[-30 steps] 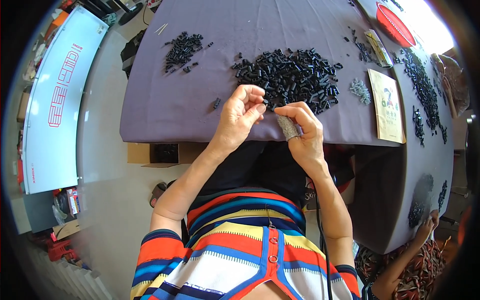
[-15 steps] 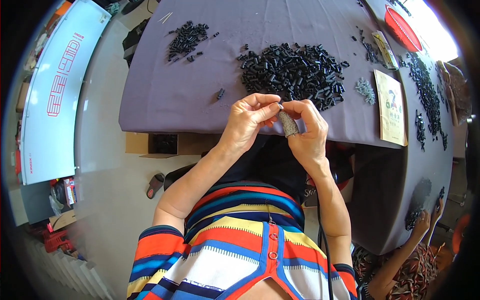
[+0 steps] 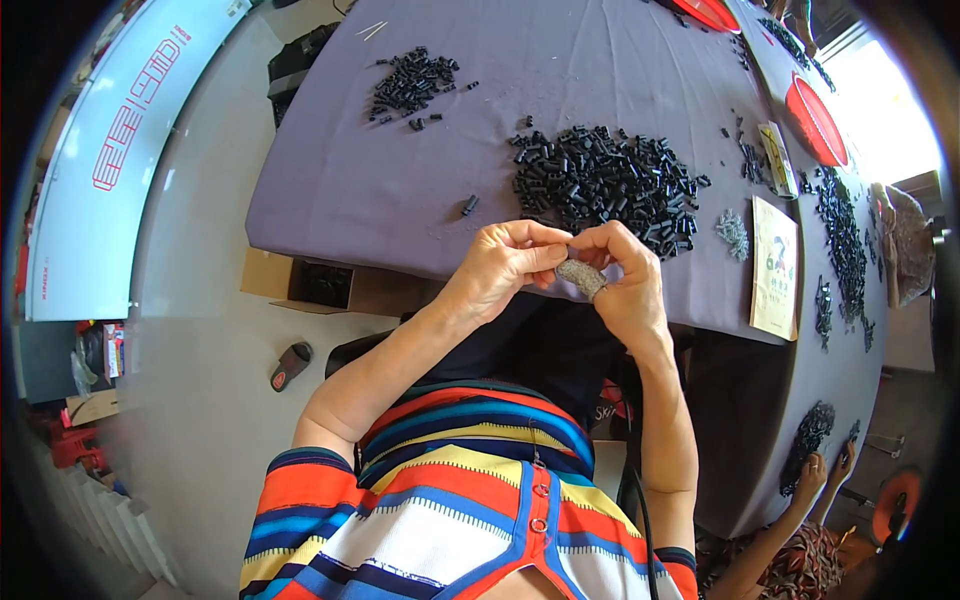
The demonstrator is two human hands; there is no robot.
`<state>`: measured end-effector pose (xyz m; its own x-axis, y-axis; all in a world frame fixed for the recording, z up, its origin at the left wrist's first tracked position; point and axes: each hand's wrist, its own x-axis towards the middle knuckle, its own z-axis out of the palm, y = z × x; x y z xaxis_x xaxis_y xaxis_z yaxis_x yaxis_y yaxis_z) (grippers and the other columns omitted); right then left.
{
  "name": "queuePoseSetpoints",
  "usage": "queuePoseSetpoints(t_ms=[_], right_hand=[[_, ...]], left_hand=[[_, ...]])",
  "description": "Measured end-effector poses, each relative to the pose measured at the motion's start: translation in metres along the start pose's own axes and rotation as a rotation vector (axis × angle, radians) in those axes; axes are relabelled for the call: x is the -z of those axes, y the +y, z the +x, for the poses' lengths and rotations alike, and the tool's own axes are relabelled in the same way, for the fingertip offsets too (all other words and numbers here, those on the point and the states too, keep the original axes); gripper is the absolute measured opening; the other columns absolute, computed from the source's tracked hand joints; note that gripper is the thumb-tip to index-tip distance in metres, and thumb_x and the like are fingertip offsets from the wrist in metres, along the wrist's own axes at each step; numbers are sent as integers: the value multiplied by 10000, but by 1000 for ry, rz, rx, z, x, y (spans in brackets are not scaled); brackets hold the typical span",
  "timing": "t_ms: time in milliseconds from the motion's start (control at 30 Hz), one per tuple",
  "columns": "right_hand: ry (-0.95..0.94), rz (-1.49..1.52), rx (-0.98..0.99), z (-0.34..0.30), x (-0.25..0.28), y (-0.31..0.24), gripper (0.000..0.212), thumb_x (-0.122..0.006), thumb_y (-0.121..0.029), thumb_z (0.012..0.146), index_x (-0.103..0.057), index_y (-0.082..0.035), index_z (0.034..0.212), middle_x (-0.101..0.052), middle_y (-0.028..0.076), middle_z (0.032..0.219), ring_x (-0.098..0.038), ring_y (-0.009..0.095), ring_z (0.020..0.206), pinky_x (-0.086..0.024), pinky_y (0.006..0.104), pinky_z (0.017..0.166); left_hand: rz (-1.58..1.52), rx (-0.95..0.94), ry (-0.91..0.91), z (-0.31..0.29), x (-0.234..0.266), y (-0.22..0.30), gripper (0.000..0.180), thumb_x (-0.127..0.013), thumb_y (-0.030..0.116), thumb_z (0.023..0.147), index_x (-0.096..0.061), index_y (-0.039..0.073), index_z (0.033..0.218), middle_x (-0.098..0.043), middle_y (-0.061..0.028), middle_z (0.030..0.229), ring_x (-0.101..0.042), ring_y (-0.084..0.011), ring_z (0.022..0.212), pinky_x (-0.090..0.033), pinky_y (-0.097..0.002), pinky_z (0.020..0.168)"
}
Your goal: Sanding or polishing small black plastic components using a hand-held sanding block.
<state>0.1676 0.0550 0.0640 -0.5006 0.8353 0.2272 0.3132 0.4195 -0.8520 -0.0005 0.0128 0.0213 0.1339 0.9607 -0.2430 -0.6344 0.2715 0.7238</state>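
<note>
The purple-grey cloth-covered counter carries all the pieces shown. Its largest load, a broad heap of short black tubular pieces, lies just beyond the person's fingertips; each piece appears light, fairly stiff and smooth, apt to roll on its rounded wall, and unlikely to break under ordinary finger pressure. The left hand and right hand meet above the counter's near edge. The left grip is narrow, thumb and forefinger drawn nearly together; the right grip is likewise narrow, its forefinger bent toward the left fingertips. What lies between them is hidden, so whether either grip encloses a piece cannot be told. A tan paper packet lies flat to the right of the heap, and a smaller black heap lies farther off to the left. Between packet and large heap is a little pile of translucent bits. A speckled grey sleeve covers what looks like the right thumb and probably adds friction against slippery walls. Smallest is a loose black piece, apart from both heaps; the best hold is probably a light pinch across its sides at mid-length.
</note>
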Motion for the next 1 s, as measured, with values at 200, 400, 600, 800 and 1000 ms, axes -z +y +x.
queuePoseSetpoints(t_ms=[200, 400, 600, 800, 1000], right_hand=[[-122, -6, -62, 73, 9, 6, 141, -648, -65, 831, -652, 8, 951, -661, 48, 794, -602, 104, 759, -479, 262, 711], [-71, -442, -37, 160, -24, 36, 166, -615, -145, 757, -698, -75, 883, -683, 164, 839, -654, 361, 816, -514, 427, 741], [-118, -723, -105, 196, -52, 54, 174, -655, -208, 736, -708, -105, 866, -687, 158, 847, -662, 348, 838, -516, 434, 751], [-160, -754, -77, 203, -55, 60, 156, -672, -164, 740, -692, -64, 859, -689, 144, 860, -657, 342, 864, -509, 424, 769], [42, -318, 198, 168, -38, 29, 192, -538, 32, 776, -614, -10, 947, -609, 194, 914, -648, 366, 806, -507, 418, 726]], left_hand=[[-172, -98, 50, 5, 13, 8, 137, -634, 29, 865, -656, 29, 1000, -664, -85, 843, -596, -127, 681, -490, -257, 651], [-211, -141, 43, 1, 24, 7, 139, -615, 22, 874, -653, 22, 1007, -663, -109, 871, -595, -144, 690, -487, -268, 666], [-238, -148, 87, -6, 35, 16, 144, -610, 27, 881, -656, 40, 1017, -665, -93, 887, -601, -130, 690, -499, -255, 666], [-261, -190, 95, -5, 37, 21, 152, -605, 40, 891, -651, 43, 1036, -665, -86, 899, -601, -122, 685, -500, -255, 670], [-324, -178, 102, -6, 35, 21, 172, -608, 44, 893, -642, 39, 1062, -662, -91, 900, -598, -118, 696, -489, -265, 692]])
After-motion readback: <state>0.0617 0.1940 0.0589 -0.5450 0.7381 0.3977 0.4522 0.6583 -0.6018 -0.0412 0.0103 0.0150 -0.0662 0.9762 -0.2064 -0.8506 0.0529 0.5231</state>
